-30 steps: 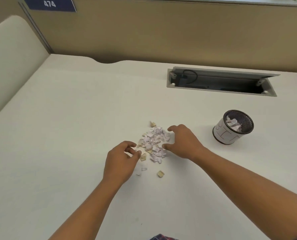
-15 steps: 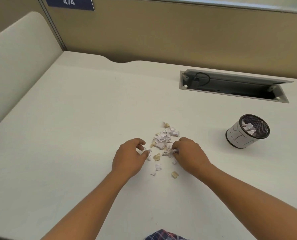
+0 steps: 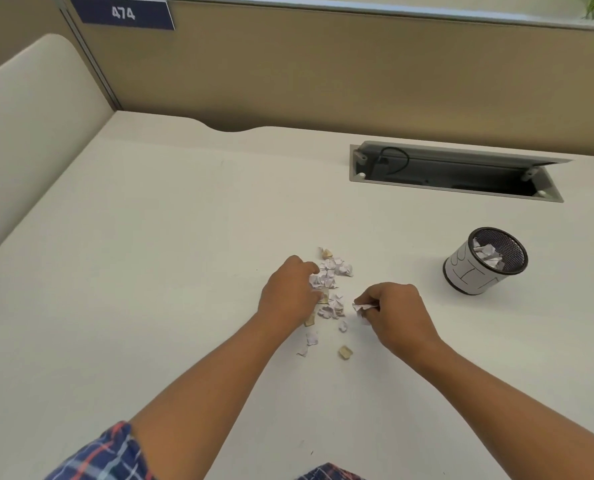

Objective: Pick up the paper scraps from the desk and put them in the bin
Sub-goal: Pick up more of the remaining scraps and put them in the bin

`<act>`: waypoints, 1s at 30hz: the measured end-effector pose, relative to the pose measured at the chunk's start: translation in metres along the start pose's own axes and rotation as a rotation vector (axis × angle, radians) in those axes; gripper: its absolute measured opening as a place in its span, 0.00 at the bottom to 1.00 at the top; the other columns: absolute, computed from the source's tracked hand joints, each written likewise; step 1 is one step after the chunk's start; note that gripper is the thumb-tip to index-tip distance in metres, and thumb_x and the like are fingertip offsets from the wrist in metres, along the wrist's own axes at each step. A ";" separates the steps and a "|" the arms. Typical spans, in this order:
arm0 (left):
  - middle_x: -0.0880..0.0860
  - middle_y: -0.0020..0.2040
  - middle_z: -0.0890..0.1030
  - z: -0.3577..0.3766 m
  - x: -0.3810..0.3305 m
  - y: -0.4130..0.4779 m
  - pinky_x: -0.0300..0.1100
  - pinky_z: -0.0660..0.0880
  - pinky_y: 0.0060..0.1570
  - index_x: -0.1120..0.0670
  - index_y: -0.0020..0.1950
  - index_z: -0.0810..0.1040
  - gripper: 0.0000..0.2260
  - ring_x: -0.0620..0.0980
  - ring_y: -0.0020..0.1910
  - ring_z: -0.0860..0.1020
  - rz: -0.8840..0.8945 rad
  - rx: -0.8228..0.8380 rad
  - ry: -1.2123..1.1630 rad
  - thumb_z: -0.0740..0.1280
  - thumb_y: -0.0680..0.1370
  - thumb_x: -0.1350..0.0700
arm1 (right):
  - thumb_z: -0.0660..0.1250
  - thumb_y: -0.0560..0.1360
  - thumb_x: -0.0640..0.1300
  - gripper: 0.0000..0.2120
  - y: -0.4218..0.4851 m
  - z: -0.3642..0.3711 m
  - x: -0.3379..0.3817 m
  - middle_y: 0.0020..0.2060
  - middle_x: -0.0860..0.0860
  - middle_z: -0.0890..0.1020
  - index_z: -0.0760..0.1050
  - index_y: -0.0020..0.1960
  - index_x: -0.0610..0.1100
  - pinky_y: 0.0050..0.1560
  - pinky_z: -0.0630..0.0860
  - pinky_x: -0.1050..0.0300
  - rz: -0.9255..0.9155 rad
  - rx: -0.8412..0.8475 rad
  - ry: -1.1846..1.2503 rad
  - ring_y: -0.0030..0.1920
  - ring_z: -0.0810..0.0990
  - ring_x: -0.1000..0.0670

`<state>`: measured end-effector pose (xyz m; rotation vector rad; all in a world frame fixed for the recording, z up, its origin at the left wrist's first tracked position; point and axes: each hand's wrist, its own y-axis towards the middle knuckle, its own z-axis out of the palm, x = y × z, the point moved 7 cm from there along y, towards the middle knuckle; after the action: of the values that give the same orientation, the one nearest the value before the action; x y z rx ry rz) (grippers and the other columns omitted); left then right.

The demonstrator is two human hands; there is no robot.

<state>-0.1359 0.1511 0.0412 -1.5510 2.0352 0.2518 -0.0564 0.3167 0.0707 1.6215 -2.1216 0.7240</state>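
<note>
My left hand (image 3: 290,295) is curled, fingertips raking the paper scraps (image 3: 330,289) just right of it; whether it grips any, I cannot tell. My right hand (image 3: 394,311) pinches a white scrap. I should gather several before reaching right to the bin (image 3: 461,277).

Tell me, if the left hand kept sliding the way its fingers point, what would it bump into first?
Most likely the pile of paper scraps: the left hand points up and right, with its fingertips already at the pile's edge. Beyond it lies bare desk, though depth is hard to judge.
</note>
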 end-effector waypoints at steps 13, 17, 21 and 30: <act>0.52 0.44 0.82 0.005 -0.008 -0.006 0.40 0.73 0.39 0.53 0.46 0.83 0.05 0.52 0.41 0.78 -0.072 0.007 0.117 0.66 0.76 0.58 | 0.64 0.70 0.33 0.14 -0.007 -0.016 -0.008 0.36 0.55 0.85 0.84 0.44 0.47 0.42 0.78 0.63 0.002 0.017 0.114 0.39 0.82 0.57; 0.51 0.42 0.83 -0.002 -0.012 -0.010 0.39 0.75 0.39 0.53 0.44 0.83 0.04 0.49 0.39 0.79 -0.111 -0.018 0.041 0.68 0.74 0.59 | 0.64 0.70 0.32 0.14 -0.008 -0.023 -0.013 0.31 0.57 0.84 0.84 0.41 0.48 0.38 0.74 0.70 -0.002 0.026 0.172 0.37 0.82 0.60; 0.48 0.38 0.82 -0.015 -0.019 -0.013 0.34 0.74 0.38 0.51 0.39 0.82 0.05 0.44 0.37 0.80 -0.191 -0.072 -0.184 0.72 0.73 0.60 | 0.68 0.70 0.33 0.12 -0.009 -0.035 -0.022 0.27 0.58 0.83 0.83 0.35 0.48 0.32 0.74 0.72 0.018 0.028 0.297 0.33 0.82 0.59; 0.49 0.30 0.83 -0.023 -0.111 -0.012 0.38 0.74 0.30 0.52 0.36 0.83 0.04 0.46 0.30 0.80 -0.053 -0.065 -0.408 0.74 0.72 0.58 | 0.72 0.70 0.35 0.11 -0.020 -0.072 -0.057 0.28 0.56 0.84 0.82 0.32 0.47 0.34 0.72 0.74 0.021 -0.010 0.446 0.30 0.82 0.60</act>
<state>-0.1128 0.2283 0.1224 -1.4496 1.6799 0.5689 -0.0228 0.4002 0.0984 1.2851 -1.8168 0.9759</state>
